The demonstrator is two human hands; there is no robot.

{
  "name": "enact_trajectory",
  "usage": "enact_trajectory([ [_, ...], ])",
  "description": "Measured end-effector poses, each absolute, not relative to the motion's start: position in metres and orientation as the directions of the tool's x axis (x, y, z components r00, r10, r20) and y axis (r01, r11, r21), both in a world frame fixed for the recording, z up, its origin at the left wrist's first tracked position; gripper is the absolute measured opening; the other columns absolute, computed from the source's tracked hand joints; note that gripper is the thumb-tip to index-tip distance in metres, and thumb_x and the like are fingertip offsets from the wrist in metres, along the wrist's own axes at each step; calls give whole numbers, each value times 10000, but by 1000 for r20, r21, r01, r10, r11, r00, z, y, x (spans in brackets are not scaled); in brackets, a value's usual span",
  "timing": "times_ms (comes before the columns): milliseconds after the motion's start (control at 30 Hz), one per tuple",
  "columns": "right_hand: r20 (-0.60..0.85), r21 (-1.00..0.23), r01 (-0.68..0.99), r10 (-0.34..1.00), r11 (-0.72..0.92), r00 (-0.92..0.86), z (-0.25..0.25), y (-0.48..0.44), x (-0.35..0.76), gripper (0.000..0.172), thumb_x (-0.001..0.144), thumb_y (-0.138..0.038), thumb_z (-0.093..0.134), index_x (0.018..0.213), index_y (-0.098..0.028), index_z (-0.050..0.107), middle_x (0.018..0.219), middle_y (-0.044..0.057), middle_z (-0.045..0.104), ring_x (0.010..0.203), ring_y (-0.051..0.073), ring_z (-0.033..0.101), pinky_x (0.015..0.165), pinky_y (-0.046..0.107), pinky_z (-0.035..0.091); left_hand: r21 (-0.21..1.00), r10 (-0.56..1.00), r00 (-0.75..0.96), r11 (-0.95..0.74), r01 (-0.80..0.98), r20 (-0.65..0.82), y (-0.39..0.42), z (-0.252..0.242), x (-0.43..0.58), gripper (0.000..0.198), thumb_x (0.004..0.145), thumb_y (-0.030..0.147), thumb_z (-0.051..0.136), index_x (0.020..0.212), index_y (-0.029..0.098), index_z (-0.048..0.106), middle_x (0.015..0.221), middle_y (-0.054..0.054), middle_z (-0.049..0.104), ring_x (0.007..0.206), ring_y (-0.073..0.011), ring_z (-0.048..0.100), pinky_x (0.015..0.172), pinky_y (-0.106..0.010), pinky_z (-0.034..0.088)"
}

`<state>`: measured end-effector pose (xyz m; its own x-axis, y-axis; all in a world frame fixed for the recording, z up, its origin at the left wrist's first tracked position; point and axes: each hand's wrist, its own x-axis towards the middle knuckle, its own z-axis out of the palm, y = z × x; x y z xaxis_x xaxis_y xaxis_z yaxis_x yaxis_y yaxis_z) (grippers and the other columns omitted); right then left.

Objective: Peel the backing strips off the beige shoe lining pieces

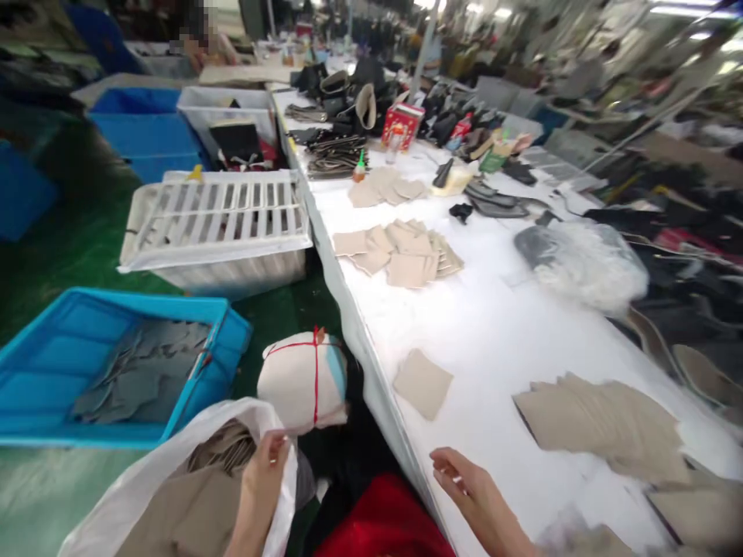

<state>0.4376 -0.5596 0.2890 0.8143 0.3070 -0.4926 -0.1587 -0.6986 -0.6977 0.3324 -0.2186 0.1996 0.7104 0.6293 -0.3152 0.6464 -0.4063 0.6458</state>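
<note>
My left hand [268,458] is at the rim of a white sack [154,456], its fingers curled on the sack's edge. Inside the sack lie many beige-brown cut pieces [200,507]. Over the near edge of the white table, my right hand [461,483] is loosely bent with its fingers apart and nothing in them. Beyond it a single beige piece [423,383] lies flat on the table. To the right, a fanned stack of beige pieces [597,422] rests on the tabletop. More beige pieces [409,251] are spread farther up.
A blue bin [200,305] with grey pieces stands at left, beside a bundle tied with red string [293,383]. White crates [232,267] stand behind. On the table [487,333] are a clear plastic bag [589,263], a red box [402,126] and dark pieces [337,155].
</note>
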Motion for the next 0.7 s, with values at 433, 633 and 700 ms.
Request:
enact_trajectory([
  [433, -587, -712, -572, -102, -406, 803, 246, -635, 478, 196, 951, -294, 607, 1073, -141, 599, 983, 31, 633, 741, 133, 619, 647, 285, 542, 545, -127, 973, -838, -1, -194, -462, 220, 530, 636, 846, 396, 531, 1348, 12, 456, 1210, -235, 562, 1127, -364, 533, 968, -449, 423],
  [633, -588, -737, -636, -248, -228, 770, 239, -688, 449, 151, 923, -280, 654, 942, -132, 637, 769, -26, 624, 630, 109, 600, 617, 270, 533, 329, -262, 941, -927, -183, -215, -504, 187, 561, 552, 866, 364, 394, 1268, 9, 521, 1035, -227, 606, 912, -368, 590, 851, -495, 475],
  [700, -562, -754, -639, -351, -155, 749, 240, -717, 431, 156, 930, -288, 645, 935, -132, 639, 745, -31, 622, 632, 113, 607, 631, 278, 537, 344, -284, 927, -919, -191, -243, -503, 190, 566, 449, 858, 374, 433, 1209, 140, 587, 964, -134, 648, 856, -307, 628, 826, -445, 510],
])
